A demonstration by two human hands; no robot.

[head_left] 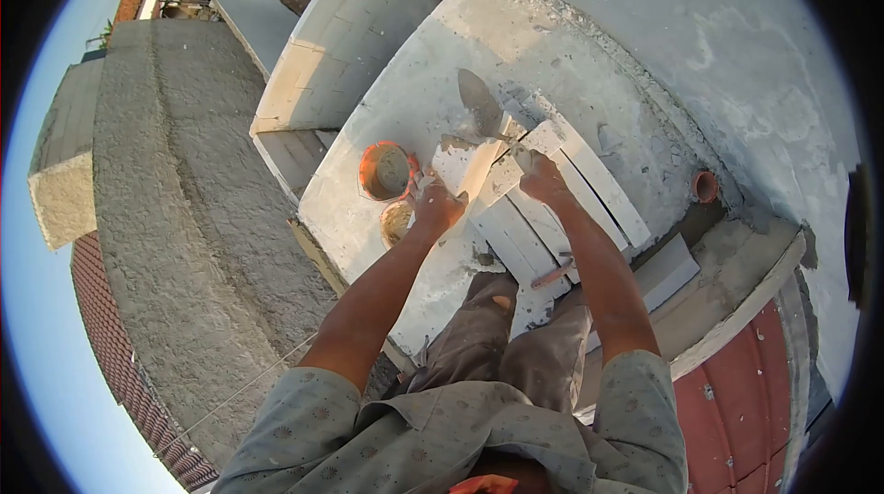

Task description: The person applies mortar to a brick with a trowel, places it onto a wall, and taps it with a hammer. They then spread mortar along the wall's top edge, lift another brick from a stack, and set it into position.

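My left hand (437, 204) is at the near end of a pale block (481, 168), its fingers on the left side and its thumb toward the right. Sunlight falls on one long face of this block. My right hand (541, 176) is closed by the block's far right end, around what looks like a trowel's handle. A grey, leaf-shaped trowel blade (479, 100) lies beyond, smeared with mortar. Wet mortar (458, 141) spots the block. Close to my left hand stand an orange bucket (362, 172) and a second bucket (394, 225) holding tan material.
Several pale blocks (594, 183) lie side by side on the concrete slab (387, 107). A reddish-handled tool (552, 275) rests on the blocks near my legs. An orange pipe end (704, 185) sticks up at right. The slab's left edge drops away beside a rough wall (193, 181).
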